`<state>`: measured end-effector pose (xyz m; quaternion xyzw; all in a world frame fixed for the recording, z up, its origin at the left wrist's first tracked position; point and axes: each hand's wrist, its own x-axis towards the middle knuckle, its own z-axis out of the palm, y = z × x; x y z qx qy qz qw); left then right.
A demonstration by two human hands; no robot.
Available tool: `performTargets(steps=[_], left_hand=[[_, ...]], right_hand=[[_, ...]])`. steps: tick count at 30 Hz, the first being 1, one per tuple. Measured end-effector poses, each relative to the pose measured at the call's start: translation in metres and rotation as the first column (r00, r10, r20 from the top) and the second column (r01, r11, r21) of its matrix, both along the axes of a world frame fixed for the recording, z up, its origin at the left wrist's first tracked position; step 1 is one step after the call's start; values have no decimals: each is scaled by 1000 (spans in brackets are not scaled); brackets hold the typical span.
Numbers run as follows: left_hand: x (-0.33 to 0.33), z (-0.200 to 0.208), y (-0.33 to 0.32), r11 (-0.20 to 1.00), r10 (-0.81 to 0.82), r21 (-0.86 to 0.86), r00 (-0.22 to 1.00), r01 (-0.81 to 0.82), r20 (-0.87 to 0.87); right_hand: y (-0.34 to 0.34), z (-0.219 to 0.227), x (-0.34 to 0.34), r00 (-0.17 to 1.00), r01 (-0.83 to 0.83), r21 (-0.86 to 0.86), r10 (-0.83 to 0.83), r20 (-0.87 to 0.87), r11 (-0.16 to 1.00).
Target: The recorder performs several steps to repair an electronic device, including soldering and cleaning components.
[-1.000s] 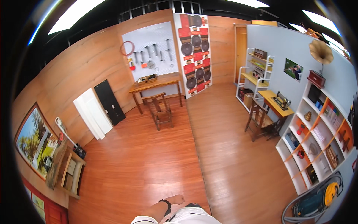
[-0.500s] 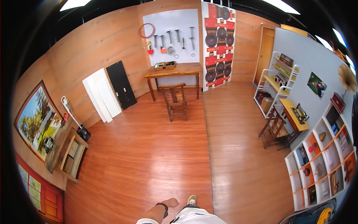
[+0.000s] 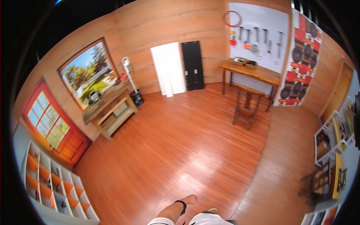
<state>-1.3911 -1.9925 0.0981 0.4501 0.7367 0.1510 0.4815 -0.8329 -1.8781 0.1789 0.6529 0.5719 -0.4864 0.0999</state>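
My left hand [image 3: 190, 198] hangs low at the bottom edge of the head view, over the bare wooden floor [image 3: 180, 138]. A black wristband [image 3: 182, 205] circles its wrist. It holds nothing that I can see, and its fingers are too small and blurred to read. The tip of my shoe [image 3: 212, 210] shows just right of it, beside my white shorts [image 3: 204, 219]. My right hand is out of the picture.
A wooden stool [image 3: 245, 105] stands before a workbench [image 3: 258, 73] under a tool pegboard [image 3: 258, 33]. White [image 3: 168, 69] and black [image 3: 193, 65] panels lean on the far wall. A low wooden console [image 3: 112, 108] and white cubby shelves [image 3: 56, 187] are at the left.
The view has swung left: workbench and stool slid to the right, and the painting, red window and cubby shelves came into sight. My left hand stays low by my side.
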Motion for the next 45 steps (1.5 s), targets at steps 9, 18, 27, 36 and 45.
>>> performTargets(steps=[9, 18, 27, 36, 45], left_hand=[[8, -9, -79, 763, 344, -574, 939, -298, -31], [17, 20, 120, 880, 316, -383, 948, -282, 28], [13, 128, 331, 934, 330, 162, 942, -317, -57], [-12, 32, 295, 595, 762, -547, 630, -588, 151], [-108, -41, 423, 730, 606, -459, 790, -506, 93]], right_hand=[[180, -8, -21, 986, -165, -60, 165, -6, 984], [399, 14, -87, 900, -428, 19, 428, -78, 904], [534, 33, -136, 844, -517, 63, 521, -127, 853], [632, 29, -170, 841, -538, -17, 534, -89, 843], [731, 54, -165, 859, -502, -202, 513, 1, 841]])
